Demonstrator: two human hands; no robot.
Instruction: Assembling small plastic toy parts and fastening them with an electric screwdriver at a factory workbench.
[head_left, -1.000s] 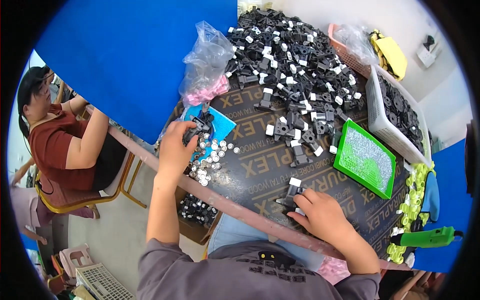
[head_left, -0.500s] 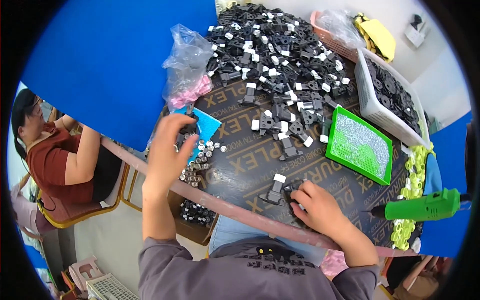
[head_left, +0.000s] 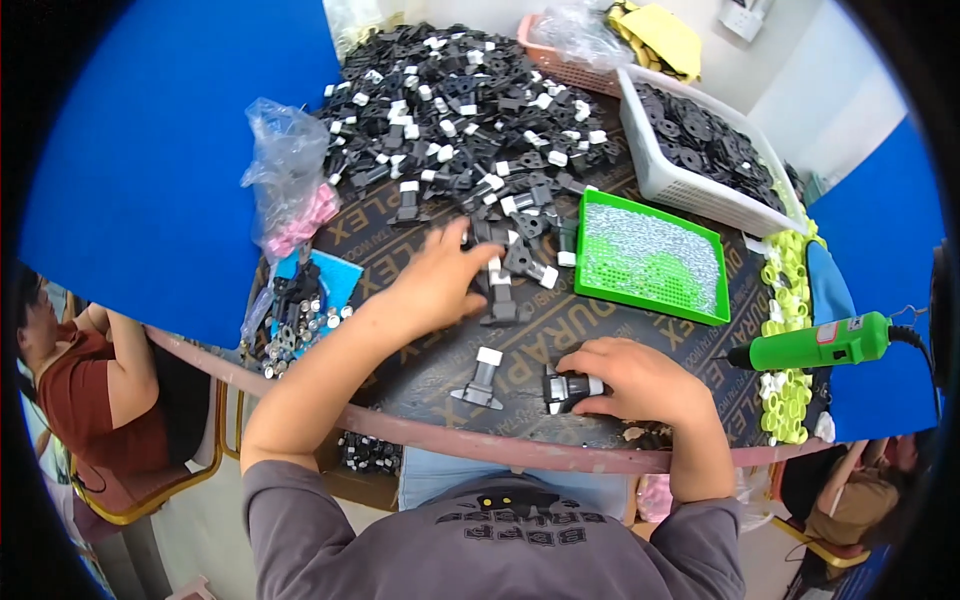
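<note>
At the near side of the desk point(head_left: 408, 378), in the head view, with twelve o'clock straight ahead of the person, the right hand point(head_left: 628, 380) has thumb and fingers curled around the three-o'clock end of a black part point(head_left: 566, 392), which lies on its side, probably pinned there to stay steady. Just beyond it at nine o'clock, a second white-tipped piece point(head_left: 483, 380) stands on its broad base, which seems to make it easy to pick up. At ten o'clock, the left hand point(head_left: 437, 278) is spread wide over the loose parts at the near fringe of the black heap point(head_left: 450, 120); whether it touches one I cannot tell, and no firm hold shows. The green tray point(head_left: 648, 309) of small silvery pieces sits at twelve o'clock from the right hand, its raised rim perhaps there to stop them scattering. The green power screwdriver point(head_left: 820, 343), at between two and three, points its bit toward nine, seemingly within easy reach. As for edges, the pinkish desk edge point(head_left: 520, 456) runs close at six, leaving little margin below the right hand; bare surface between left forearm and standing piece gives freer room, while the tray bounds movement toward twelve.
</note>
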